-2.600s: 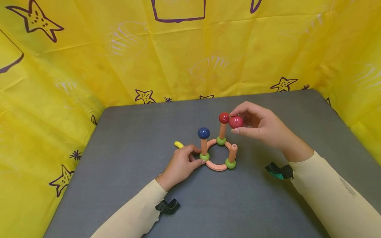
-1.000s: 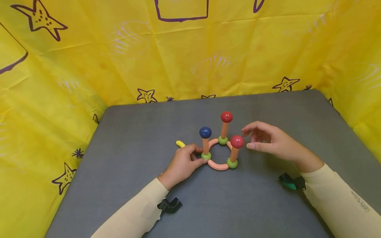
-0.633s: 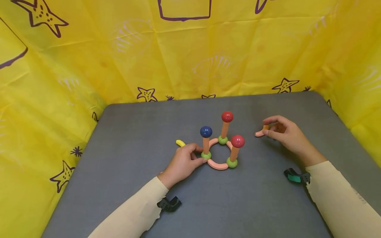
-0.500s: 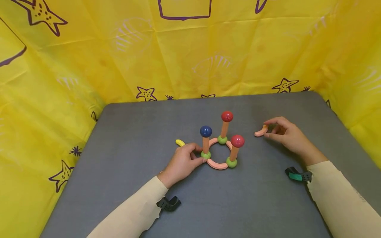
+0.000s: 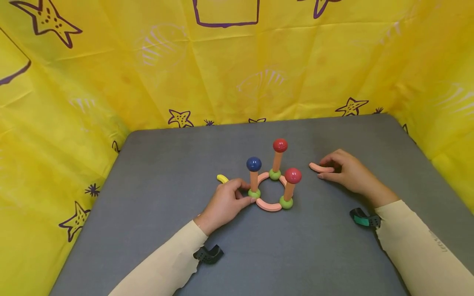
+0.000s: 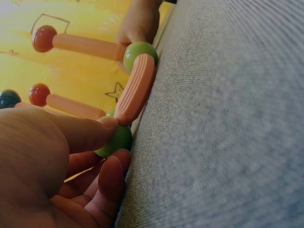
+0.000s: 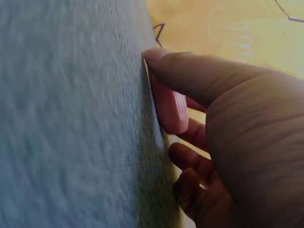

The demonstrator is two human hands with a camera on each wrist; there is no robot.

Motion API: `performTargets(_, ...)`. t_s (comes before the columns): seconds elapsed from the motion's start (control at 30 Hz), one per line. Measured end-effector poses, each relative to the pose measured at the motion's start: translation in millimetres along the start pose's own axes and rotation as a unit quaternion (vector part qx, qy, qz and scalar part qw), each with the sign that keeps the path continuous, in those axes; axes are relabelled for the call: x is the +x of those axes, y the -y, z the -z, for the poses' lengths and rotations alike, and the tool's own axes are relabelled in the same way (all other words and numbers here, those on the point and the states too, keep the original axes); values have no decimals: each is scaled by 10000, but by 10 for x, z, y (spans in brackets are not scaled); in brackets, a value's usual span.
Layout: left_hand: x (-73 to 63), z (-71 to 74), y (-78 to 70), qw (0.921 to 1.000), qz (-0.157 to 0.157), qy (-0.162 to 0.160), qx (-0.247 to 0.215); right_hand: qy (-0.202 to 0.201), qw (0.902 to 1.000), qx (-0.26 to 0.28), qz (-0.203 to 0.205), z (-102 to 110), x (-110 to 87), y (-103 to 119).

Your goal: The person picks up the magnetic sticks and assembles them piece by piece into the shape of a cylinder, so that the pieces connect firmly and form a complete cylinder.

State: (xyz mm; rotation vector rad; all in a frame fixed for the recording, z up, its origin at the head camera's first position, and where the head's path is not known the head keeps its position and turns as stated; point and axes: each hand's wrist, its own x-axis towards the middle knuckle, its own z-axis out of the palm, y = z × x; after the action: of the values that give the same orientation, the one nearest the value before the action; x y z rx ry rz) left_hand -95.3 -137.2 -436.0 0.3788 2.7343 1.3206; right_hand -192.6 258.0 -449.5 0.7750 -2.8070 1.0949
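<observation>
A ring of curved pink rods (image 5: 269,205) and green balls (image 5: 286,202) lies on the table. On it stand orange rods topped by a blue ball (image 5: 254,164), a red ball (image 5: 280,145) and a pinkish-red ball (image 5: 293,176). My left hand (image 5: 226,203) pinches the ring's left green ball (image 6: 121,138) between thumb and fingers, close to the tabletop. To the right of the ring, my right hand (image 5: 346,170) holds a loose curved pink rod (image 5: 320,167) by its right end. The right wrist view shows this rod (image 7: 170,108) between thumb and fingers, right by the cloth.
Beyond my left hand lies a yellow curved piece (image 5: 222,178), partly hidden by that hand. The grey tabletop (image 5: 177,164) ends at a yellow patterned cloth (image 5: 222,74) at the back and sides.
My right hand set the pinkish-red ball on the right post, let go and moved right to the loose curved rod. That rod has since turned and shifted slightly left. My left hand stays put.
</observation>
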Motion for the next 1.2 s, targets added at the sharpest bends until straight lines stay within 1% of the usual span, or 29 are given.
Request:
performTargets(0.13, 0, 1, 10, 10000, -21, -10, -1, 61, 9998, -178, -22, -22, 11, 45)
performTargets(0.23, 1, 4, 8, 10000, -24, -11, -7, 5, 9994, -214, -256, -22, 5, 97)
performTargets(0.37, -2, 10, -13, 10000, -9, 7, 10, -111, 9985, -125, -524, 5, 6, 181)
performTargets(0.5, -2, 11, -21, 10000, -15, 15, 24, -49, 9965, 189, -811, 64, 15, 284)
performTargets(0.63, 0, 12, -20, 10000, -20, 28, 16, 77, 9902, 839, -1111, 131, 26, 401)
performTargets(0.7, 1, 13, -23, 10000, -21, 34, 17, 149, 9846, 1180, -1282, 166, 24, 468)
performTargets(0.8, 5, 12, -13, 10000, -45, 22, 20, 224, 9721, 1790, -1500, 217, 21, 589)
performTargets(0.9, 5, 11, -14, 10000, -32, 13, 18, 230, 9580, 2386, -1575, 240, 12, 742)
performTargets(1.03, 2, 8, -20, 10000, -23, -10, 20, 207, 9444, 2892, -1551, 214, 24, 914)
performTargets(1.13, 0, 4, -18, 10000, -31, -8, 13, 196, 9270, 3423, -1519, 181, 44, 998)
performTargets(1.2, -3, 1, -14, 10000, -31, -4, 10, 227, 9112, 3847, -1456, 165, 64, 1038)
